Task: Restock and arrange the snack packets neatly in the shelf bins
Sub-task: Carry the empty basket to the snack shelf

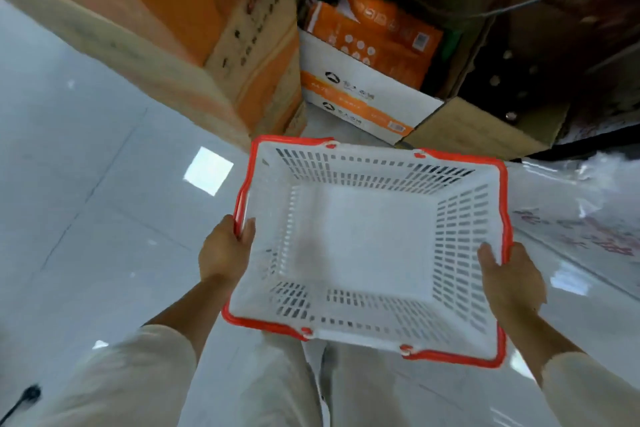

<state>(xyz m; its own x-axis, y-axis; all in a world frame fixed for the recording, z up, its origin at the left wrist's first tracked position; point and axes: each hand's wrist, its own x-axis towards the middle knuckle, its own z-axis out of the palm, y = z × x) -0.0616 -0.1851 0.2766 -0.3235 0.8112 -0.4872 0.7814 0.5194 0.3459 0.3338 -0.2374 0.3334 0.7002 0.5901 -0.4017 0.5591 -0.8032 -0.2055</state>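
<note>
my left hand (225,250): curled round the red rim on the left side, thumb hooked over the inside wall
my right hand (509,277): same deal on the right rim, thumb inside and fingers under, so both are gripping the basket

basket (374,246): white with slotted walls and nothing in it, held mouth-up in front of my legs. I figure the two-sided grip is there to keep it level for loading

floor (104,184): shiny pale tile, with loads of open room off to my left to step or set the basket down

plastic sheet (588,211): crinkly clear stuff with red print, right beside the basket's right rim, so that side is tighter

open carton (353,94): white and orange with flaps up, just past the basket's far rim

snack packets (381,35): orange packs standing inside that carton, not picked yet. Looks like the next reach

tall carton (221,10): orange-brown, hard against the open one on its left, a wall I can't swing through

brown box (485,128): on the right, its flap edge juts toward me

shelf bins: not in view from here
</note>
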